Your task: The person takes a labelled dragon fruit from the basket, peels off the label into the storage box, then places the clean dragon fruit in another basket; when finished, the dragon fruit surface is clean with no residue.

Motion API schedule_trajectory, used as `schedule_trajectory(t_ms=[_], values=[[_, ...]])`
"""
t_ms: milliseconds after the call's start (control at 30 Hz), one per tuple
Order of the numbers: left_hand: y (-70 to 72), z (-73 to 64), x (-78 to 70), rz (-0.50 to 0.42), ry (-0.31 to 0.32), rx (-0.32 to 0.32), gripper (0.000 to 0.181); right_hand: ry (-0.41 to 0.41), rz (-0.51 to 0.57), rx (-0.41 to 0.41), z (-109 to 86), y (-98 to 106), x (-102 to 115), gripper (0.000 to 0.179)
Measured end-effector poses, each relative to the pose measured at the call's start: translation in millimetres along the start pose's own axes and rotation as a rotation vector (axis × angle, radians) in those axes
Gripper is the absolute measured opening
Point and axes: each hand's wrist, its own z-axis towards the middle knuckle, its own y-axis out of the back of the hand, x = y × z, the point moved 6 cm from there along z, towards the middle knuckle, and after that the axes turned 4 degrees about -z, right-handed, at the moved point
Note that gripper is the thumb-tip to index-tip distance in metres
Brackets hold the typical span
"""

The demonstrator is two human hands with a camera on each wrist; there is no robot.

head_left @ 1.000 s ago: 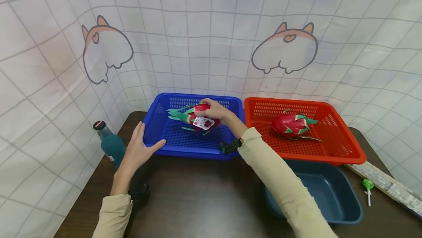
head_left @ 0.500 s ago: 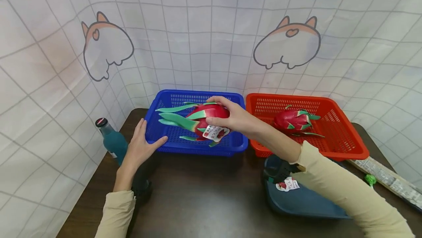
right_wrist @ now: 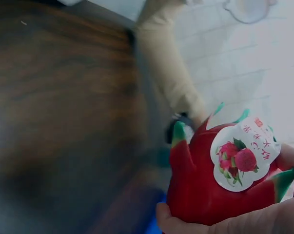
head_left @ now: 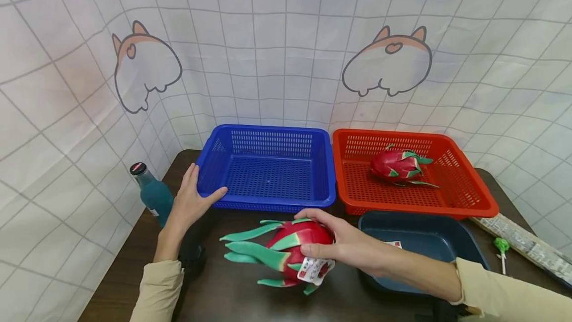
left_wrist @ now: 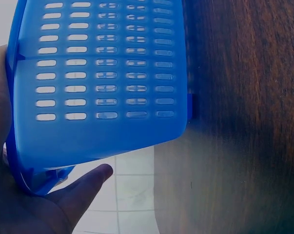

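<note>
A red dragon fruit (head_left: 297, 242) with long green leaf tips is gripped by my right hand (head_left: 344, 242), held over the front of the table. In the right wrist view a white sticker (right_wrist: 245, 153) with a fruit picture shows on the dragon fruit (right_wrist: 193, 187), thumb and fingers around its end. My left hand (head_left: 189, 203) rests at the near left corner of the blue basket (head_left: 268, 204), thumb and fingers spread along its rim. From the left wrist view, the basket's slotted wall (left_wrist: 103, 131) stands right by that hand.
A red basket (head_left: 415, 208) holding another dragon fruit (head_left: 395, 164) stands right of the blue one. In front of it is a dark blue tub (head_left: 429, 242) with a sticker inside. A bottle of blue liquid (head_left: 155, 197) stands left; a green lollipop (head_left: 501, 245) lies right.
My right hand has lifted the dragon fruit out of the blue basket and brought it toward the table's front. The left hand has stayed at the basket's corner.
</note>
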Motion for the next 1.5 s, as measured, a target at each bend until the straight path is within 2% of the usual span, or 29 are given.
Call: schedule_trajectory(t_ms=[167, 333, 467, 933, 1167, 1267, 1333, 1400, 1467, 1500], values=[[1.3, 0.1, 0.4, 0.004, 0.008, -0.009, 0.111, -0.057, 0.008, 0.002, 0.5, -8.7, -26.5, 0.056], [0.6, 0.3, 1.0, 0.001, 0.011, -0.008, 0.110, -0.129, -0.001, -0.022, 11.5, -7.0, -53.2, 0.055], [-0.5, 0.0, 0.5, -0.001, 0.006, -0.007, 0.110, -0.149, -0.012, -0.042, 18.4, -4.3, -66.6, 0.055], [-0.8, -0.5, 0.1, -0.001, 0.002, -0.020, 0.110, -0.194, -0.017, -0.066, 27.5, -7.0, -87.0, 0.054], [0.2, 0.7, 0.4, 0.011, -0.006, -0.033, 0.108, -0.303, 0.071, -0.089, 27.3, -8.6, -92.3, 0.056], [0.9, 0.4, -0.4, 0.025, -0.015, -0.045, 0.107, -0.313, 0.079, -0.090, 27.8, -7.9, -94.4, 0.057], [1.8, -0.6, -2.9, 0.037, -0.029, -0.060, 0.107, -0.312, 0.092, -0.091, 28.0, -7.2, -95.2, 0.058], [4.1, -3.4, -11.6, 0.051, -0.080, -0.099, 0.103, -0.307, 0.115, -0.090, 27.9, -6.8, -95.7, 0.059], [6.8, -9.5, -29.0, 0.041, -0.162, -0.137, 0.095, -0.304, 0.146, -0.093, 27.4, -6.4, -95.8, 0.059], [7.8, -13.9, -40.7, 0.029, -0.224, -0.154, 0.090, -0.303, 0.162, -0.095, 27.2, -6.1, -96.0, 0.059]])
